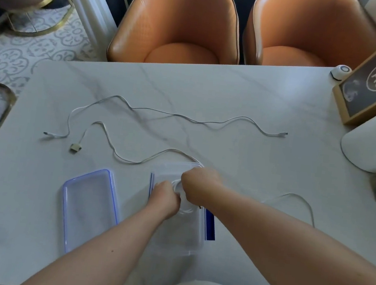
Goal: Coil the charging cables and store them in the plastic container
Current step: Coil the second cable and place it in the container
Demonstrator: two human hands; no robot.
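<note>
Near the surface's (234, 96) front edge, a light, limp cable coil (182, 194) is pinched by both hands' closed fingers (177, 196) above the container (178, 239); gathered loops suit gripping.

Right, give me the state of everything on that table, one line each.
Plastic container: open, coiled cable inside.
Lid: off, lying left of the container.
Far cable: uncoiled.
Near cable: partly coiled, tail loose.
Left hand: gripping the coil.
Right hand: gripping the coil.

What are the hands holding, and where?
Both hands, left hand and right hand, grip the coiled part of a white cable over the plastic container.
</note>
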